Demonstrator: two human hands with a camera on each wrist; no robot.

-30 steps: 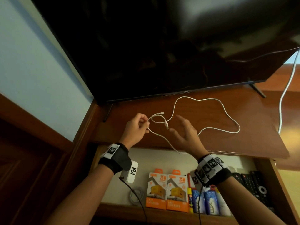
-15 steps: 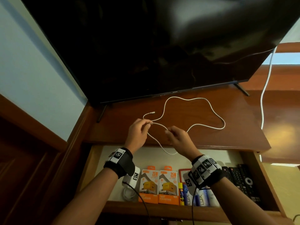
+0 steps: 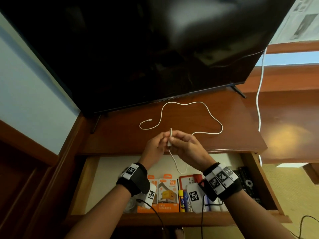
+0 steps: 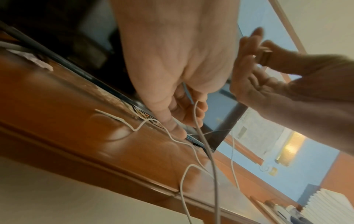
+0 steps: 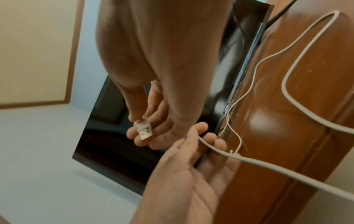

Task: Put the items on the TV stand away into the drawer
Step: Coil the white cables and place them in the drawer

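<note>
A long white cable (image 3: 185, 104) lies in loose loops on the brown TV stand (image 3: 241, 131), its small connector (image 3: 149, 120) resting near the TV. Both hands meet above the stand's front edge. My left hand (image 3: 162, 136) grips a stretch of the cable (image 4: 195, 109) between its fingers. In my right hand (image 3: 179, 137), thumb and fingers pinch the cable's USB plug (image 5: 145, 131). A short loop (image 3: 181, 168) hangs from the hands over the open drawer (image 3: 103, 169).
The big dark TV (image 3: 138, 49) stands close behind the cable on thin feet (image 3: 239, 91). In the drawer lie orange charger boxes (image 3: 168, 194), small bottles and black remotes (image 3: 246, 183). A second white cord (image 3: 259, 109) hangs at the stand's right end.
My right hand, open a second ago, has taken the cable's plug end. Both hands have come together, and the cable now hangs in a loop over the drawer.
</note>
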